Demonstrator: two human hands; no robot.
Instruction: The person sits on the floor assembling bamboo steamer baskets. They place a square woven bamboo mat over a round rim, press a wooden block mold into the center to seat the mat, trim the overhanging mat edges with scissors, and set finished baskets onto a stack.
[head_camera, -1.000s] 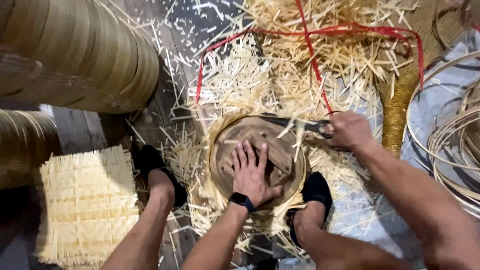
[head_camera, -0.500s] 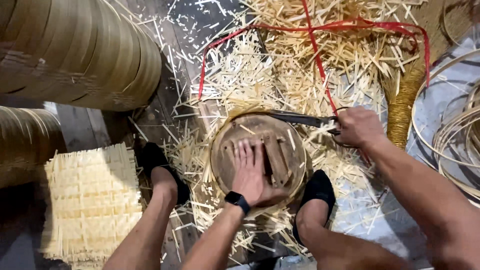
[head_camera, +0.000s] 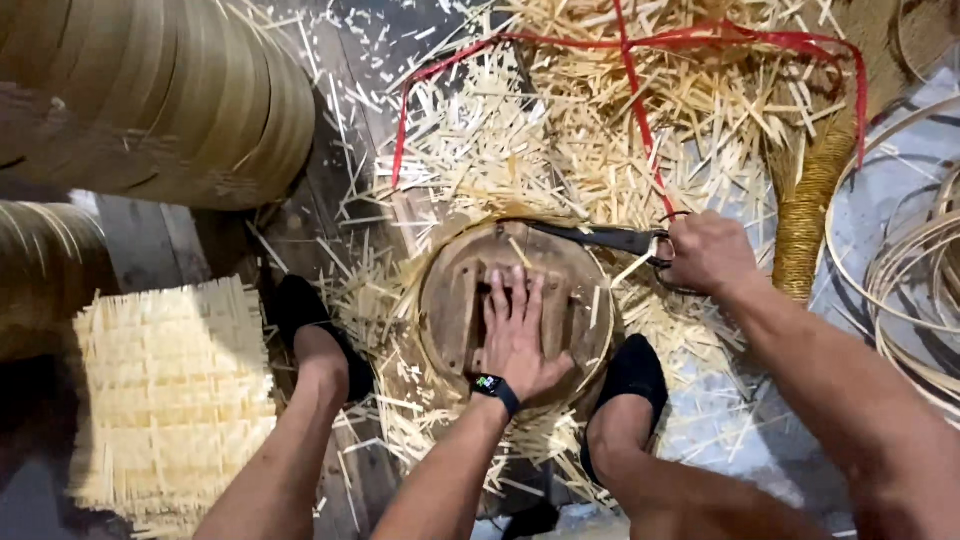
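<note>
On the round wooden form between our feet, our left hand lies open and flat, fingers spread and pressing down, a dark watch on its wrist. Just to the right, our right hand is closed around the handles of a pair of dark shears, whose blades lie along the form's upper rim. A pale woven rim edges the form, which sits on the floor amid a thick litter of bamboo trimmings. Our black shoes flank it on either side. A red strap loops across the trimmings beyond. To the left lies a square woven bamboo mat, with stacked bamboo hoops above it. Coiled thin strips lie at the far right, beside a straw-wrapped handle.
</note>
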